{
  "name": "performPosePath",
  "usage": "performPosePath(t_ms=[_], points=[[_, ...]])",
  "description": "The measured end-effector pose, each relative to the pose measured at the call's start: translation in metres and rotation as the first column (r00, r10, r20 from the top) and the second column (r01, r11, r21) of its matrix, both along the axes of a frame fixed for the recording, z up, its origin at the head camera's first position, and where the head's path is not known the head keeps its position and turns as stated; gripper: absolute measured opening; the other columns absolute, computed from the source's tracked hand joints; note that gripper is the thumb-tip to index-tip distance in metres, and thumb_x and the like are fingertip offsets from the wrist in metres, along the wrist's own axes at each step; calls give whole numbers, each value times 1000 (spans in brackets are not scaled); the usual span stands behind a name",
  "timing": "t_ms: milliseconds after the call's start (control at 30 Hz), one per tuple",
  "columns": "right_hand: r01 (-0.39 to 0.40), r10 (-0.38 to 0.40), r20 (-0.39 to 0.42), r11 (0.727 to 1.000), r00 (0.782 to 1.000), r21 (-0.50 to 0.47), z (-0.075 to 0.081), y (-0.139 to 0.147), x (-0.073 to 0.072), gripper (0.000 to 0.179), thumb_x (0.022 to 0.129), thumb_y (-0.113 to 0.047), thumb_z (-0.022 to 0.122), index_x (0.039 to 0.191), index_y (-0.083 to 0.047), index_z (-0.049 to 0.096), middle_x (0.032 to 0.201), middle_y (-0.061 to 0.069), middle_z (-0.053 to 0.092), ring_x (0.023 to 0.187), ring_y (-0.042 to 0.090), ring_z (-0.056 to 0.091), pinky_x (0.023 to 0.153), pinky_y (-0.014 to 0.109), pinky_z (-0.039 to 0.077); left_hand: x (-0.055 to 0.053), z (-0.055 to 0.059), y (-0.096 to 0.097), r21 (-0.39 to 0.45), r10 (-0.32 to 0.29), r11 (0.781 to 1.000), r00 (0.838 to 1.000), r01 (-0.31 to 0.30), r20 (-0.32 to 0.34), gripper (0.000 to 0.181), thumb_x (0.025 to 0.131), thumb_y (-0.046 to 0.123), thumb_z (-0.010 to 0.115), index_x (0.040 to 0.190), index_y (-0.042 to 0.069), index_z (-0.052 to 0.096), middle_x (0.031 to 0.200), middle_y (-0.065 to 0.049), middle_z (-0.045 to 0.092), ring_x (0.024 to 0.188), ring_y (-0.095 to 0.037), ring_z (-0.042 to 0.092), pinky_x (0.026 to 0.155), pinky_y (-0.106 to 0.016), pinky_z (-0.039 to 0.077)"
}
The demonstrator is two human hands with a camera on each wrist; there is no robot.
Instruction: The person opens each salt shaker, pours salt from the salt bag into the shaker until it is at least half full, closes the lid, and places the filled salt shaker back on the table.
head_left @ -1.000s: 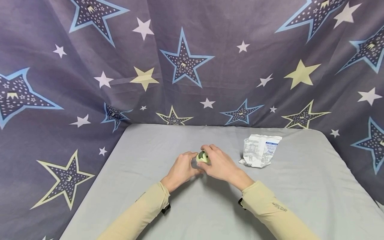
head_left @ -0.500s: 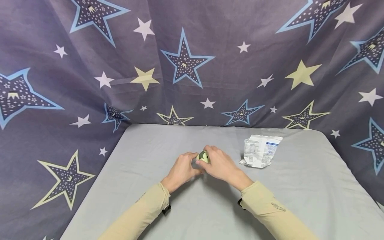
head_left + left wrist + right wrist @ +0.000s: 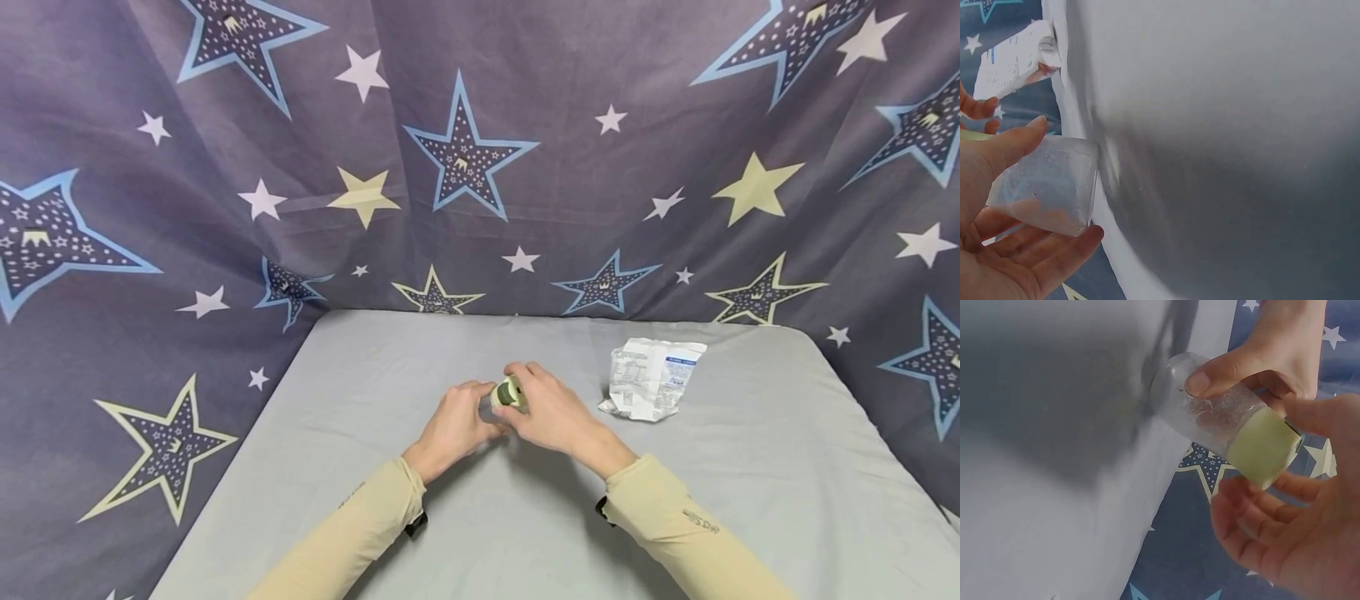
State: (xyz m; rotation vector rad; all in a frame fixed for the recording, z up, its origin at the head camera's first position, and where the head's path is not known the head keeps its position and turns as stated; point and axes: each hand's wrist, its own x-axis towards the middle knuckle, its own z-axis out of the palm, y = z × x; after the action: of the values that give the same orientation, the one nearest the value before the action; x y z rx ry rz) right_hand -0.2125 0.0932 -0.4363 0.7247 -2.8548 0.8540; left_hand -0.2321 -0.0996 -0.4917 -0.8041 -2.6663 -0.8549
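Note:
A clear plastic bottle [image 3: 1210, 412] with a pale green cap [image 3: 1264, 449] is held between both hands above the bed-like grey surface. My left hand [image 3: 457, 417] grips its transparent body, the thumb on one side and the fingers on the other. In the left wrist view the bottle's bottom end [image 3: 1054, 181] pokes out past that hand. My right hand [image 3: 551, 412] has its thumb and fingers around the cap. A dark green patch shows on the cap's top in the head view. The bottle looks tilted, and I see nothing inside it.
A crumpled white packet [image 3: 652, 379] with printed text and a blue strip lies to the right of the hands. The grey cloth surface [image 3: 390, 358] ends at a dark star-patterned curtain [image 3: 480, 233] behind and at the sides.
The cap's dark patch has shifted in angle under the right fingers, which have moved slightly around it. The left hand and the packet stay nearly where they were.

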Motion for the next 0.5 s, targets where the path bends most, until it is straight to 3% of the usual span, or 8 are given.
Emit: performPosePath(t_ms=[133,300,500], points=[[63,-63,1,998,998,3,-1,-1,-2,54,95,-49,75,124,-5,64,104,6,65,83,19,60,67,36,52,-1,0,1,1,-7,1000,1000,7,-4,49,68,22,101,109,11,77,97,-4,74,93,-21,73,86,-35,59],[96,-96,0,995,995,-8,-2,-4,-4,40,95,-50,76,101,-11,65,83,-2,57,70,16,54,57,34,46,0,1,2,-6,0,1000,1000,0,10,50,69,23,102,111,12,77,99,-4,75,94,-20,72,86,-35,59],[61,-61,-12,998,998,-2,0,-4,-3,32,94,-37,79,105,-10,66,86,-1,57,72,16,53,58,34,46,0,1,1,-15,7,1000,1000,-7,6,53,70,24,101,114,8,77,101,-7,75,97,-24,73,89,-36,59]])
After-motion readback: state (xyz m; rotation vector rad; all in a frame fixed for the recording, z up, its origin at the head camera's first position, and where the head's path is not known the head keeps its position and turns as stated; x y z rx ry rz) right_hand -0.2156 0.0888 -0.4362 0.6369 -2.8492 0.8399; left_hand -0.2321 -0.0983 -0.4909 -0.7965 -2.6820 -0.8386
